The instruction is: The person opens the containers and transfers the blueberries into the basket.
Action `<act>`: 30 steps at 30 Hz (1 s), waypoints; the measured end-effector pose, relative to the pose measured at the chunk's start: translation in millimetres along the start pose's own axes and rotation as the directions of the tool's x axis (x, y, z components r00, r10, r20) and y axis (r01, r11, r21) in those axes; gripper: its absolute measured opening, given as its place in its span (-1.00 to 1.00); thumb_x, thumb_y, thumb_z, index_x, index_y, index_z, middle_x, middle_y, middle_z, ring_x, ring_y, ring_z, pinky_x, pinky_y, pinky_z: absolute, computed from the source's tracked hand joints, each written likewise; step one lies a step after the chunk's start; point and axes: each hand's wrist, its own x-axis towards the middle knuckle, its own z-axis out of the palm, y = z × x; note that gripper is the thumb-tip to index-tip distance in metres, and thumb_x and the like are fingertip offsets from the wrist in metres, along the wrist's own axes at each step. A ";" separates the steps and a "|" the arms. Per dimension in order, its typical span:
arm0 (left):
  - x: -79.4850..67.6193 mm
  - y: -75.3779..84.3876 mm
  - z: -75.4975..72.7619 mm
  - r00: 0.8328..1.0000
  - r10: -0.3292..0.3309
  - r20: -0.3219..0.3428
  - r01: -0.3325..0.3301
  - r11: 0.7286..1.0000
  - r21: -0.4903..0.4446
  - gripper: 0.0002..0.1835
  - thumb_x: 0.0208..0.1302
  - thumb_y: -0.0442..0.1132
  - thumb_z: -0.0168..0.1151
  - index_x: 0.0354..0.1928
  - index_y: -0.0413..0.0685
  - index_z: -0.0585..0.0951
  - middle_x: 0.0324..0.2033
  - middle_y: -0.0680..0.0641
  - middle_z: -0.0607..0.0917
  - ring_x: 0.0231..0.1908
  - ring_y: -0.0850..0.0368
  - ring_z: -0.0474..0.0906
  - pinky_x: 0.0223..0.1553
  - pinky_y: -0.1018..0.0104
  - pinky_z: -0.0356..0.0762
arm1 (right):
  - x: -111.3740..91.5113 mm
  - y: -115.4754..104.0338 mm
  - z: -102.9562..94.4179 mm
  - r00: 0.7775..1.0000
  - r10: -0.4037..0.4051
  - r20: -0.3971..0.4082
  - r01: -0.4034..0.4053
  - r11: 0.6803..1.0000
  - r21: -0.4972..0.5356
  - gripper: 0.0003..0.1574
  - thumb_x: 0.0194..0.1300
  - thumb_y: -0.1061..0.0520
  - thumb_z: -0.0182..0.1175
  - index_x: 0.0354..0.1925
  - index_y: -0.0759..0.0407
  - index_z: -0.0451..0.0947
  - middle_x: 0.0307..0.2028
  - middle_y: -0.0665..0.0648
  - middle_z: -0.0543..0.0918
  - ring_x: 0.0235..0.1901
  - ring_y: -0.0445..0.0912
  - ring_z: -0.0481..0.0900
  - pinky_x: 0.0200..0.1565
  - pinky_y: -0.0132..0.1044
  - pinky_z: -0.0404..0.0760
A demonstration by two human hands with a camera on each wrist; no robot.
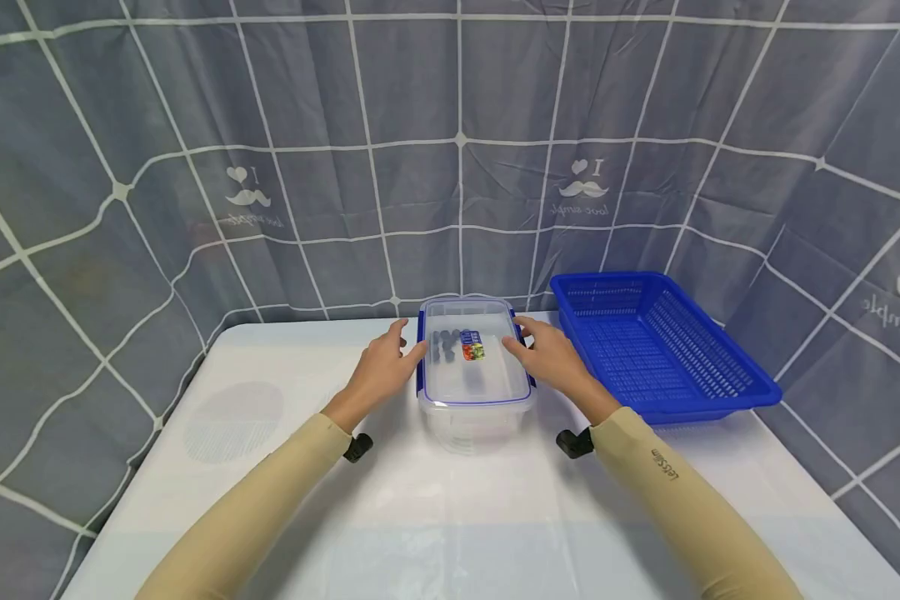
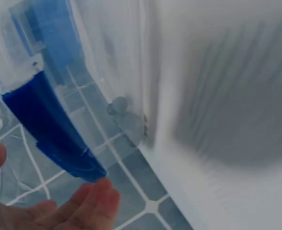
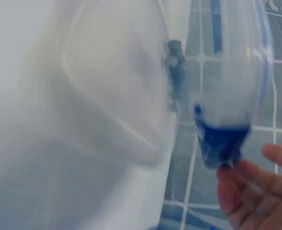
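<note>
A clear plastic food container (image 1: 474, 425) with a blue-rimmed lid (image 1: 453, 387) stands on the table between both hands. A colourful label (image 1: 472, 345) is on the lid, and several small dark shapes (image 1: 445, 343) show through beside it. On the container's left side, my left hand (image 1: 381, 360) has its thumb at the lid's edge; its fingertips meet the end of a blue side latch (image 2: 50, 124). My right hand (image 1: 551, 354) is at the opposite side, thumb over the lid, fingertips at another blue latch (image 3: 222, 143). Fingers of both hands are loosely bent, not wrapped round anything.
A blue plastic basket (image 1: 663, 414) stands to the right, close beside my right hand. The white table (image 1: 292, 475) ends at a grey checked curtain (image 1: 420, 192), which runs behind it and along both sides.
</note>
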 end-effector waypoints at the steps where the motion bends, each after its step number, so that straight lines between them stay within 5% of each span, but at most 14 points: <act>1: 2.6 -0.5 1.6 1.000 -0.004 -0.014 0.004 1.000 -0.011 -0.22 0.47 0.18 0.01 0.56 -0.07 0.14 0.22 -0.32 0.59 0.16 -0.23 0.59 0.14 -0.12 0.54 | 1.8 -1.4 2.4 1.000 0.017 -0.002 -0.017 1.000 0.006 -0.18 0.46 -0.28 0.07 0.49 0.09 0.29 0.34 0.30 0.46 0.23 0.20 0.52 0.18 0.18 0.51; 5: 13.0 -2.1 10.1 0.999 -0.026 -0.037 0.025 0.999 -0.041 -0.23 0.49 0.15 0.00 0.57 -0.06 0.11 0.06 -0.28 0.69 -0.02 -0.17 0.69 0.00 -0.06 0.60 | 7.0 -5.4 10.0 0.997 0.074 -0.029 -0.074 0.997 0.004 -0.19 0.46 -0.27 0.07 0.49 0.08 0.28 0.40 0.32 0.34 0.33 0.28 0.37 0.30 0.26 0.36; 14: 24.0 -0.2 29.8 0.999 -0.014 -0.052 0.010 0.997 -0.076 -0.39 0.54 0.03 -0.10 0.54 0.08 0.21 -0.28 -0.13 0.74 -0.46 0.06 0.63 -0.39 0.19 0.52 | 14.3 3.0 22.8 0.991 0.125 -0.045 -0.125 0.992 -0.009 -0.21 0.48 -0.22 0.06 0.51 0.06 0.25 0.36 0.40 0.33 0.25 0.30 0.43 0.24 0.25 0.43; 24: 22.8 -0.9 39.5 0.999 -0.021 -0.050 0.018 0.998 -0.058 -0.47 0.60 -0.06 -0.25 0.53 0.08 0.26 -0.12 -0.27 0.69 -0.53 0.04 0.44 -0.42 0.16 0.41 | 15.9 5.1 33.5 0.989 0.134 -0.060 -0.135 0.991 -0.005 -0.21 0.47 -0.25 0.04 0.53 -0.04 0.22 0.30 0.34 0.39 0.17 0.28 0.50 0.16 0.24 0.49; 30: 22.8 -3.2 40.5 0.995 -0.016 -0.096 0.012 0.999 -0.040 -0.48 0.61 -0.10 -0.28 0.51 0.02 0.30 0.18 -0.25 0.63 -0.19 -0.12 0.61 -0.14 0.00 0.52 | 18.2 5.8 38.9 0.987 0.138 -0.085 -0.138 0.990 0.009 -0.23 0.46 -0.28 0.01 0.52 -0.12 0.24 0.30 0.30 0.39 0.19 0.28 0.49 0.12 0.24 0.50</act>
